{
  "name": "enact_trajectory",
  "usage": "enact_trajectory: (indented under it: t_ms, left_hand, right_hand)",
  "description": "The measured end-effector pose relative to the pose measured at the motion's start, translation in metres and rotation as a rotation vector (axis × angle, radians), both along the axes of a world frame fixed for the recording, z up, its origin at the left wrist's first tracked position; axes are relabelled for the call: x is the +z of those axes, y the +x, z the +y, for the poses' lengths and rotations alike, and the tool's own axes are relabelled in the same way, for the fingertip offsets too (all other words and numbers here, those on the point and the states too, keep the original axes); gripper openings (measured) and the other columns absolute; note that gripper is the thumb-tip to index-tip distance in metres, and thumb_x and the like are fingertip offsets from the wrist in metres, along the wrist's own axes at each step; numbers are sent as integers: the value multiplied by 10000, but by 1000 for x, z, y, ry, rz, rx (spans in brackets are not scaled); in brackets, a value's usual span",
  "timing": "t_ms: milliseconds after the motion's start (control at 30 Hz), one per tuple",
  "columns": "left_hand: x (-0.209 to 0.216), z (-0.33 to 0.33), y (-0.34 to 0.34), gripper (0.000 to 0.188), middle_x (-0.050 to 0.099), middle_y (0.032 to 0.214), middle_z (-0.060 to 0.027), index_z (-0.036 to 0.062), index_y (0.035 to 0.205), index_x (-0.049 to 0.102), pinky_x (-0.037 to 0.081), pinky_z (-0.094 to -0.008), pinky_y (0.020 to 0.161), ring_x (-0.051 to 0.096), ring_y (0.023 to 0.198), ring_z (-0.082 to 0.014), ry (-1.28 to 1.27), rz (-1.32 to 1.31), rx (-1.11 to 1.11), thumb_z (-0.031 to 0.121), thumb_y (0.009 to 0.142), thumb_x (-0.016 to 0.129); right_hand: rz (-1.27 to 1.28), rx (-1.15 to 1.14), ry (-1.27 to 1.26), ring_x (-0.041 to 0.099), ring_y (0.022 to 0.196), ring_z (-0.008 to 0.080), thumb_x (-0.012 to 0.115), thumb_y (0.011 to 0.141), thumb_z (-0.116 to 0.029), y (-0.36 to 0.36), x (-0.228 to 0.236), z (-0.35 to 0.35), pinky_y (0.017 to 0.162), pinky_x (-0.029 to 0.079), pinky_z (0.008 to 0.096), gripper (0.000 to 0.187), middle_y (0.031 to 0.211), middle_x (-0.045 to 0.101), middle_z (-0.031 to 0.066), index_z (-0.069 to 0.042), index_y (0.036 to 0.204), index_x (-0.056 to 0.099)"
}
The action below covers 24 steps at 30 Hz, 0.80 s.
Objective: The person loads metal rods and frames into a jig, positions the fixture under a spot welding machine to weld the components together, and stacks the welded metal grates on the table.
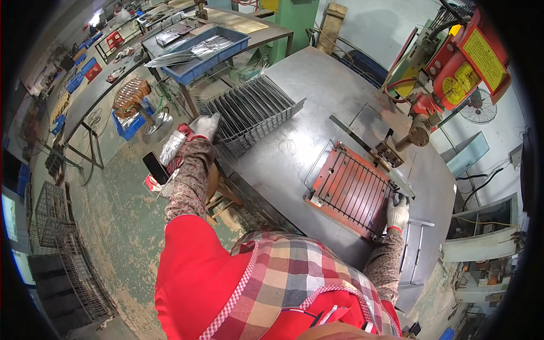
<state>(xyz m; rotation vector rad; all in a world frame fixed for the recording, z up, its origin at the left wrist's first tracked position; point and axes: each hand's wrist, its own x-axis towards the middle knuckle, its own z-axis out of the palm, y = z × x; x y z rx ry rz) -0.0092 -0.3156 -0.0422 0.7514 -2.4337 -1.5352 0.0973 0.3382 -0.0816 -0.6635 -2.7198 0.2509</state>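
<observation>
My left hand (205,126), in a pale work glove, is at the left end of a stack of dark wire racks (255,110). Its fingers are bent in against that end, and what lies between them is hidden. Also gloved, my right hand (398,213) touches the right edge of a red fixture plate (340,175), fingers curled near a small clamp; I cannot make out what they hold. Several thin dark rods lie side by side across the plate, with a longer rod along each side. Both lie on a metal table (272,170).
Above the plate's far right edge projects a red machine (467,73) with a metal arm (416,136). A wire frame (416,249) lies at the table's right edge. Back left, a blue tray (207,54) holds metal pieces. A wooden stool (224,198) stands by the near edge.
</observation>
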Motion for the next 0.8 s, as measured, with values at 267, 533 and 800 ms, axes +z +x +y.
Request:
enact_trajectory:
  t_ms: [267,533,800]
  left_hand:
    - [9,27,5,628,603,1045,-278,-13,1002,646,422,-485,898,558,1023,-425,-630,-110,-98,534,898,355]
    - [-32,-1,-12,587,609,1034,-268,2,994,644,433,-492,874,566,1008,-416,-748,-66,-169,514,891,376]
    - [-13,20,-11,477,633,939,-247,-6,934,644,467,-488,800,598,900,-417,-797,-61,-143,420,894,432]
  right_hand:
    - [-13,-22,-19,608,968,377,635,819,-363,2,0,1,806,494,453,465,1190,557,181,-101,1192,543]
    - [-20,-9,-2,601,984,379,649,806,-358,2,0,1,817,491,452,472,1185,560,185,-101,1189,548]
    - [-35,-17,24,598,994,385,645,806,-375,3,-4,7,818,493,451,486,1200,554,193,-102,1196,548]
